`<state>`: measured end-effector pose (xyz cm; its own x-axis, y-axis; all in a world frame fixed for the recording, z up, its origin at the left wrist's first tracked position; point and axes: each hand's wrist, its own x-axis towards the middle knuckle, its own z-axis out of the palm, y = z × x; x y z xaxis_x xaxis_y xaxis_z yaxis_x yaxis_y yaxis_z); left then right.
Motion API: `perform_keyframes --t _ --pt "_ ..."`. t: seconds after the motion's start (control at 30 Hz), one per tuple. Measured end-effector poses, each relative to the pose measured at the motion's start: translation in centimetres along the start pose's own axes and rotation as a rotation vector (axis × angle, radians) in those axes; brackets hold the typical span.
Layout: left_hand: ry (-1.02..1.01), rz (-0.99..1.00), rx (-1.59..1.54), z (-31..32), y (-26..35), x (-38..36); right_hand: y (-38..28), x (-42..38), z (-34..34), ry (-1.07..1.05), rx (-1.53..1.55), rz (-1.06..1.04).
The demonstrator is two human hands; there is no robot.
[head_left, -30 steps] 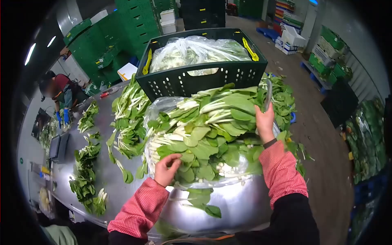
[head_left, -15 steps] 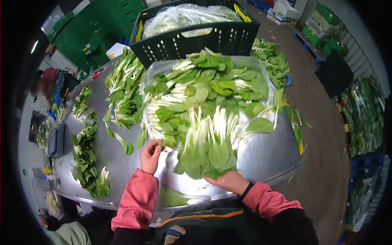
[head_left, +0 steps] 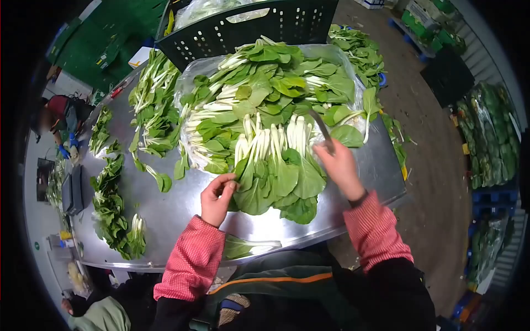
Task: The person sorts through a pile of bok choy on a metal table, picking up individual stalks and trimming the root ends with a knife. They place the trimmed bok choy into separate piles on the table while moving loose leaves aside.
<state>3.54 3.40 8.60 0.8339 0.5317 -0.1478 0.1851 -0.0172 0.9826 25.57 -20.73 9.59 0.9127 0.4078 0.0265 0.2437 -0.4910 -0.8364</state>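
Note:
A bunch of pak choi [head_left: 281, 182] lies in front of me, white stems pointing away and leaves towards me. At its left edge my left hand [head_left: 217, 199] is closed, thumb and finger pinched beside a leaf; what they hold, if anything, is hidden. My right hand [head_left: 339, 168] grips a knife [head_left: 322, 124] just right of the stems, its dark blade pointing up and away. Behind the bunch, more pak choi [head_left: 259, 94] is heaped on a clear plastic bag [head_left: 185, 91]. One loose leaf [head_left: 243, 247] with a white stem rests near the table's front edge.
A dark green crate [head_left: 248, 36] stands behind the heap. More greens lie along the left side of the metal table [head_left: 160, 220] and at its far right. A co-worker [head_left: 61, 113] with blue gloves is at the far left. Bagged greens [head_left: 494, 143] are stacked at the right.
My right hand has left the underside of the leaves, moved up and right, and now holds a knife. The bunch now lies lower against the heap. My left hand stays at its left edge.

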Motion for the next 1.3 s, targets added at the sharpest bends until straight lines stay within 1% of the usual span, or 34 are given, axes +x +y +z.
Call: perform_keyframes --t 0.03,0.13,0.23,0.27,0.3,0.37,0.4,0.47,0.5,0.53,0.57,0.6,0.63,0.67,0.7,0.73,0.77,0.8,0.9,0.93,1.03,1.07,1.13,1.17,1.23,1.27,1.3 --pt "-0.024 0.017 0.013 0.9 0.5 0.1 -0.1 1.0 1.1 -0.017 -0.088 0.025" --pt "-0.086 0.031 -0.056 3.9 2.3 0.4 1.1 3.0 4.8 0.019 -0.290 -0.010" --pt "-0.144 0.054 -0.044 6.4 4.0 1.2 3.1 3.8 4.6 -0.097 -0.080 0.107" --pt "-0.151 0.046 -0.052 7.1 4.5 1.4 5.2 3.9 4.3 -0.070 0.074 0.027" --pt "-0.158 0.038 -0.060 7.5 4.7 1.7 5.4 3.7 3.0 -0.114 0.200 0.086" --pt "-0.196 0.076 -0.029 8.6 4.8 2.9 3.6 2.4 -0.7 -0.196 0.452 0.211" --pt "-0.217 0.096 -0.028 9.6 5.3 3.3 1.6 1.3 -2.6 -0.214 0.550 0.266" --pt "-0.274 0.148 0.004 12.0 6.7 4.1 0.4 0.1 -4.3 -0.241 0.567 0.248" --pt "-0.303 0.091 0.028 13.5 7.4 4.4 0.1 -0.5 -4.8 -0.254 0.577 0.238" --pt "-0.308 0.073 -0.001 15.0 6.8 5.0 0.0 -1.2 -4.9 -0.255 0.590 0.239" --pt "-0.315 0.052 -0.031 16.4 6.1 5.2 -0.1 -1.7 -5.1 -0.264 0.568 0.226" --pt "-0.359 0.058 -0.135 17.5 7.0 4.8 -0.2 -2.1 -5.3 -0.269 0.547 0.212" --pt "-0.401 0.031 -0.155 18.0 6.9 4.9 0.1 -2.3 -5.6 -0.271 0.526 0.200" --pt "-0.444 0.002 -0.173 18.5 6.6 5.2 0.5 -2.5 -6.0 -0.226 0.445 0.116" --pt "-0.486 -0.029 -0.193 18.9 6.3 5.3 0.8 -2.6 -6.8 -0.137 0.272 -0.016" --pt "-0.464 -0.058 -0.215 19.2 6.2 5.2 0.8 -2.5 -7.9 -0.049 0.096 -0.147" --pt "-0.501 -0.130 -0.278 19.2 6.2 5.2 0.6 -2.4 -8.9 0.039 -0.082 -0.274" --pt "-0.544 -0.162 -0.299 19.3 6.2 5.1 0.2 -2.5 -9.7 0.072 -0.212 -0.359" --pt "-0.653 -0.227 -0.326 19.8 6.2 4.8 0.1 -2.3 -11.2 0.029 -0.485 -0.491" --pt "-0.685 -0.241 -0.329 20.1 6.4 4.7 1.5 -2.0 -11.1 0.027 -0.494 -0.481" --pt "-0.694 -0.272 -0.393 20.5 6.6 4.3 7.4 -1.7 -11.3 -0.006 -0.475 -0.469" --pt "-0.687 -0.261 -0.408 20.4 6.8 4.3 8.7 -2.1 -11.6 0.011 -0.432 -0.349" --pt "-0.671 -0.258 -0.407 20.7 6.4 4.9 9.1 -2.5 -12.2 0.049 -0.349 -0.119" --pt "-0.660 -0.261 -0.407 20.8 5.9 4.9 9.0 -2.8 -11.9 0.048 -0.164 -0.094" --pt "-0.599 -0.202 -0.254 21.7 5.1 4.5 5.1 -3.2 -11.5 0.065 0.204 -0.032" --pt "-0.572 -0.166 -0.178 22.3 4.9 4.5 4.1 -3.3 -11.2 -0.006 0.297 -0.037" --pt "-0.566 -0.069 -0.088 22.7 4.9 4.4 3.1 -3.3 -11.2 -0.069 0.285 -0.010"
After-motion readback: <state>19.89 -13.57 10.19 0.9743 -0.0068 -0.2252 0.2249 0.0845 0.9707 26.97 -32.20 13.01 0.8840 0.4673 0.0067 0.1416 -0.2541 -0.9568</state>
